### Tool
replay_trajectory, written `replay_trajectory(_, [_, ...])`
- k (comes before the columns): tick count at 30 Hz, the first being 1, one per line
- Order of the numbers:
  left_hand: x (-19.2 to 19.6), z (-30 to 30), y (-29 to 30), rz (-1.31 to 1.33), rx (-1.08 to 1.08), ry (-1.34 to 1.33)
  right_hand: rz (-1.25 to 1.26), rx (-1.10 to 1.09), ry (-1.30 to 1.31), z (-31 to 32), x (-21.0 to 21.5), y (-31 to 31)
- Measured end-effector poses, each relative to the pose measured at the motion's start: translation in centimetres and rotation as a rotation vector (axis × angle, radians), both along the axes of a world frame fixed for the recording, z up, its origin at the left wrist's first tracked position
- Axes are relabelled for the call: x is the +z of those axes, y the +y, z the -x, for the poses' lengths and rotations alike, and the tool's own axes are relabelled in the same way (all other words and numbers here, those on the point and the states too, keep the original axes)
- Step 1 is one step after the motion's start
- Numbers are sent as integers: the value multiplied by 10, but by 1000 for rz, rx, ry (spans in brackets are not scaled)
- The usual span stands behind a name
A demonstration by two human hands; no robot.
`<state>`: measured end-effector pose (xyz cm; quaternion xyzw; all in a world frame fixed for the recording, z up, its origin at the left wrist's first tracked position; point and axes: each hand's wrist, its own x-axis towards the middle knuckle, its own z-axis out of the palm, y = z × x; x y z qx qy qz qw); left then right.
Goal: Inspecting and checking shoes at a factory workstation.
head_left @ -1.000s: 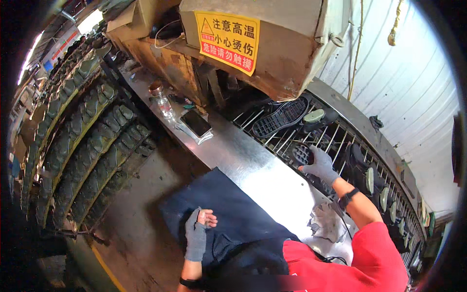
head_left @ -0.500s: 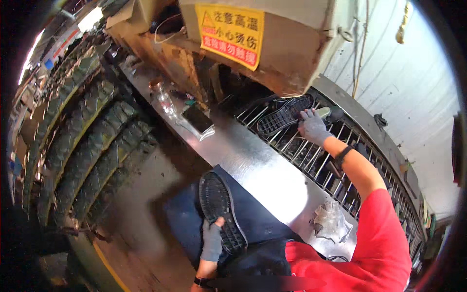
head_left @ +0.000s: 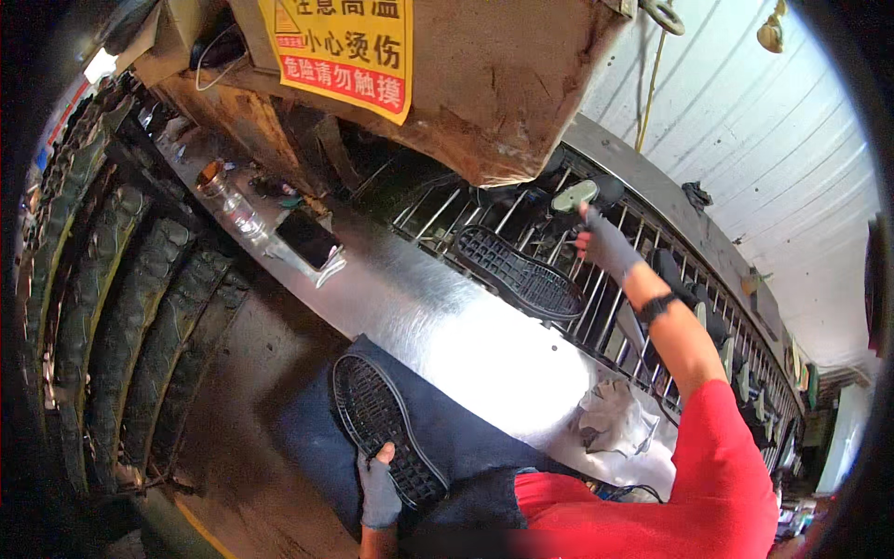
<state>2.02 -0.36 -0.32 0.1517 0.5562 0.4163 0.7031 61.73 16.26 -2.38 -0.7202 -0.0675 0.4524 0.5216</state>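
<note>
Sole (head_left: 518,270) on rack (head_left: 448,213) has turned, now free of both hands. Left hand (head_left: 378,486), near side of rack, grips second sole (head_left: 374,402); right hand (head_left: 609,246), over rack, grip unclear.

The gloved left hand (head_left: 380,492) grips low in the frame, left of center, bare thumb (head_left: 386,453) uppermost, as the right arm (head_left: 687,345) reaches up from lower right, the gloved right hand's (head_left: 607,246) bare fingertips (head_left: 583,242) pointing left.

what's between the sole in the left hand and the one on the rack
Head view: between the held sole and the rack sole lie dark cloth and metal counter.
</note>
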Motion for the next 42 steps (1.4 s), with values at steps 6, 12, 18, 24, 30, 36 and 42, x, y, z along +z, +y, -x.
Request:
replay_trajectory(6, [-1,-5,3,-21,27,0,-128,32,115,-1,11,64])
replay_trajectory(12, [15,-11,0,-30,-10,30,-420,-36,364,-48,8,-8])
replay_trajectory(18, [17,9,6,-573,-92,719,-414,176,492,12,23,-129])
replay_trajectory(24, [79,-24,53,-699,-197,459,-330,609,704,178,75,-164])
replay_trajectory(30, [67,-2,41,-800,127,34,-411,1296,293,325,138,-147])
replay_trajectory(36, [86,17,24,-538,65,-650,-236,1131,576,368,123,-149])
replay_trajectory(42, [91,0,50,-527,-72,-433,-162,1014,567,371,116,-160])
